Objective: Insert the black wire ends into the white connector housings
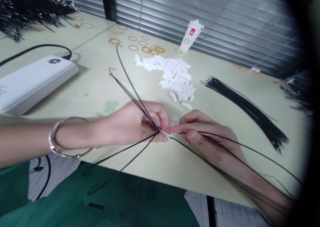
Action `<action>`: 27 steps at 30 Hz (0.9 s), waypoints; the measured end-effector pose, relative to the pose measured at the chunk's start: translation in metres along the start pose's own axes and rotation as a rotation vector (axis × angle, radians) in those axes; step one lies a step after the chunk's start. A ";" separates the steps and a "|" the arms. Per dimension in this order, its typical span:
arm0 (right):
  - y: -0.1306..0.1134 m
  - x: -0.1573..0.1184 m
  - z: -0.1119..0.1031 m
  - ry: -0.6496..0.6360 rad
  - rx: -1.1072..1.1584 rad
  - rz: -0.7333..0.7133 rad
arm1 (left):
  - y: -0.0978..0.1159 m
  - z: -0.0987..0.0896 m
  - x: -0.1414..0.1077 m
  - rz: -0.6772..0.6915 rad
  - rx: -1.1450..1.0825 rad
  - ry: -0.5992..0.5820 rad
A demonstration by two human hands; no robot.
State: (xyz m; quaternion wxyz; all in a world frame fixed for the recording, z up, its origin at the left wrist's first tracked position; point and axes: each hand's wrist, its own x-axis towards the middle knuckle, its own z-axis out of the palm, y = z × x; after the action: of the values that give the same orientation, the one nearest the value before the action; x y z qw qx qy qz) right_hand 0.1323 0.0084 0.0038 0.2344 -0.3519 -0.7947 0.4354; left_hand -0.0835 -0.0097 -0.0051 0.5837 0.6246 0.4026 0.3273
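Near the table's front edge, my left hand (147,122) pinches a small white connector (165,133), with thin black wires (132,98) fanning out from it to the left, some upward and some down over the edge. My right hand (202,130) faces it from the right, thumb and fingers closed on a thin black wire (225,139) whose tip points at the connector. Further black wires run from there toward the lower right. Whether the tip touches the connector is too small to tell.
Behind my hands lies a pile of white connectors (177,75), with rubber bands (152,50) and a paper cup (191,36) beyond. A black wire bundle (245,103) lies right, a white power bank (37,80) left. More black wires (27,10) sit at the far left.
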 end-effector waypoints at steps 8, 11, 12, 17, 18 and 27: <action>0.001 0.000 0.009 0.175 0.016 -0.023 | -0.004 0.000 0.000 0.049 -0.073 -0.041; 0.001 0.000 0.011 0.246 -0.036 -0.036 | -0.001 0.001 -0.001 0.014 -0.044 -0.068; 0.001 0.000 0.012 0.247 -0.034 -0.036 | 0.000 0.001 -0.001 0.001 -0.045 -0.074; 0.000 0.000 0.012 0.212 0.012 -0.027 | 0.003 0.001 -0.001 0.008 -0.076 -0.080; -0.001 -0.001 0.012 0.216 0.010 -0.035 | 0.003 0.001 -0.001 0.015 -0.071 -0.078; -0.008 0.000 0.008 0.174 0.007 -0.099 | 0.005 0.005 -0.003 0.049 -0.039 -0.062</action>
State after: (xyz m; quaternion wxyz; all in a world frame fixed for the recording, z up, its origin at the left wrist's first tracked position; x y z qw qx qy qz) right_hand 0.1243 0.0009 0.0060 0.3250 -0.3478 -0.7863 0.3939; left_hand -0.0805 -0.0149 -0.0002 0.5998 0.6326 0.3623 0.3298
